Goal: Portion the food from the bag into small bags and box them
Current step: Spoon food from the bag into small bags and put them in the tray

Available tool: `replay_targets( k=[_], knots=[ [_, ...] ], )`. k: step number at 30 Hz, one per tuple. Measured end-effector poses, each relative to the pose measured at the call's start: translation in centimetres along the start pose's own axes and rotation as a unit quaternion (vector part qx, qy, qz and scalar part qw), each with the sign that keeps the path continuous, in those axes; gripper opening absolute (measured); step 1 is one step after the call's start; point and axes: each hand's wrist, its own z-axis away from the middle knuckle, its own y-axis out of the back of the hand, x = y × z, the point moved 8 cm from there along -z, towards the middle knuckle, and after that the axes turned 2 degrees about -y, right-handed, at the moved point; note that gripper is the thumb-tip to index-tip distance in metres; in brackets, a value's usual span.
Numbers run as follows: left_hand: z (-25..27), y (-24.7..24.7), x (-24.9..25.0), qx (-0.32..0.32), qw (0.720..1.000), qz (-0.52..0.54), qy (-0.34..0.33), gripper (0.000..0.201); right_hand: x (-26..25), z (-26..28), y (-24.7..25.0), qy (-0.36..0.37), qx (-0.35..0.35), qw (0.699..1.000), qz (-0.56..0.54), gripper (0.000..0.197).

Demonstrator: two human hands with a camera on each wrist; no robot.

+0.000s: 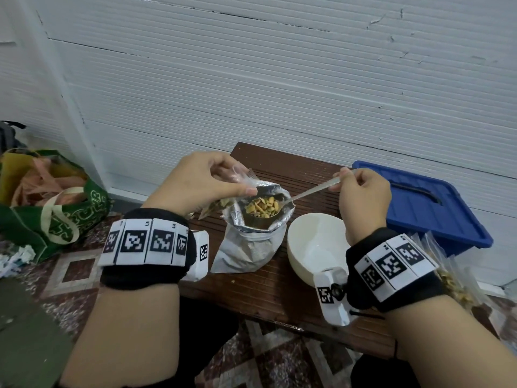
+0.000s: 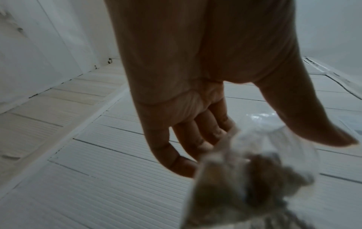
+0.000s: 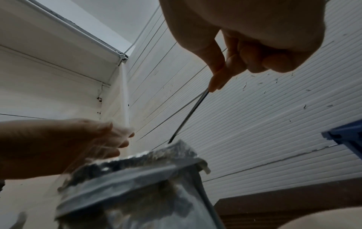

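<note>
A silver foil bag (image 1: 249, 245) stands open on the brown wooden table (image 1: 268, 292). My right hand (image 1: 361, 194) pinches the handle of a metal spoon (image 1: 310, 191), whose bowl, heaped with yellow-green snack pieces (image 1: 263, 207), hovers over the foil bag's mouth. My left hand (image 1: 201, 183) pinches the top of a small clear plastic bag (image 1: 240, 177) just left of that mouth; some food shows in its lower part (image 1: 221, 204). The small clear bag (image 2: 250, 162) hangs blurred below my left fingers (image 2: 195, 139). The spoon handle (image 3: 188, 114) runs down behind the foil bag (image 3: 137, 178).
An empty white bowl (image 1: 316, 242) sits right of the foil bag. A blue plastic box lid (image 1: 425, 203) lies at the table's right end, with filled small bags (image 1: 450, 275) near it. A green tote bag (image 1: 53, 203) stands on the tiled floor at left. A white wall is close behind.
</note>
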Motion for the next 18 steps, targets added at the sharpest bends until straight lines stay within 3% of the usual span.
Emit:
replay_targets(
  k=[6,13,18],
  knots=[
    [-0.1,0.0,0.0,-0.006,0.997,-0.075,-0.001,0.037,-1.8,-1.4,1.1,0.005,0.026,0.999,-0.023,0.026],
    [-0.8,-1.7,0.1,-0.030,0.993,-0.114,-0.006,0.055,-3.8,-2.1,0.6,0.033,0.007,0.999,-0.025,0.027],
    [-1.1,-2.3,0.4,-0.030,0.994,-0.108,-0.013,0.053,-4.4,-1.9,-0.8,0.051,-0.016,0.999,0.003,0.027]
  ],
)
